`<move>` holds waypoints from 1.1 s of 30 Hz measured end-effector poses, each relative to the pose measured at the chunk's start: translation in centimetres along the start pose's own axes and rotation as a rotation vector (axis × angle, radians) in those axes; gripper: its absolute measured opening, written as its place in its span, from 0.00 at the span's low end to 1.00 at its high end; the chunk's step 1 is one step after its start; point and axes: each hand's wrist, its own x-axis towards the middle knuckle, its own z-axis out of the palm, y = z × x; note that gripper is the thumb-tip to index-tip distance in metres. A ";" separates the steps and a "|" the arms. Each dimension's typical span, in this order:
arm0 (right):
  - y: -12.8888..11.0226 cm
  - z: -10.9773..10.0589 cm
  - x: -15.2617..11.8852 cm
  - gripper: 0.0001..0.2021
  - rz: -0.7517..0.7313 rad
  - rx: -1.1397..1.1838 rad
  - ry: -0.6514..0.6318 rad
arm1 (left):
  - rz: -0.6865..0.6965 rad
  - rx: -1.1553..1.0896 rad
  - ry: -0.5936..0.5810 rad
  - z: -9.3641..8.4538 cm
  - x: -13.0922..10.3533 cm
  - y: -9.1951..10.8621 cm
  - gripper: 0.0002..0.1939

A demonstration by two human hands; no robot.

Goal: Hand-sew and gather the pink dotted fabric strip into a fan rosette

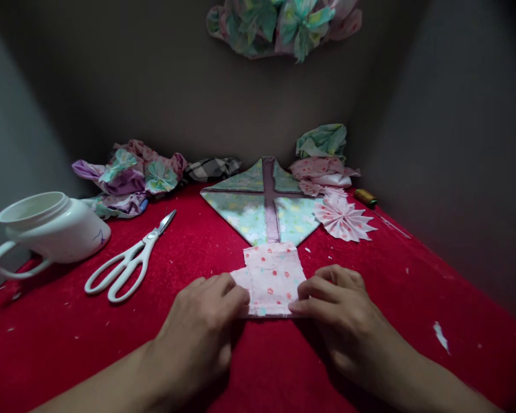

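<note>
Between my hands lies a piece of pink floral fabric (pixel 274 276), its near edge folded into a straight line. My left hand (pixel 208 318) grips the left end of that fold, with thumb and fingers closed. At the other end my right hand (pixel 337 312) pinches the fabric's near right corner. Just beyond the fabric is a diamond-shaped green floral piece (pixel 241 215) crossed by purple strips; the pink fabric's far edge meets its near tip. A pleated pink fabric rosette (pixel 344 217) rests to its right.
White-handled scissors (pixel 131 261) lie at left, near a white pitcher (pixel 79 229). Crumpled fabric pieces (pixel 141 169) sit at the back left, others (pixel 322 149) at the back right. A thread spool (pixel 364 198) lies at right. Scraps dot the red cloth (pixel 413 321). Fabric flowers (pixel 284 26) hang above.
</note>
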 end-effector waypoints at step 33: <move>1.4 0.7 -0.4 0.12 -0.251 -0.262 0.119 | 0.223 0.028 0.075 0.6 0.5 -1.5 0.07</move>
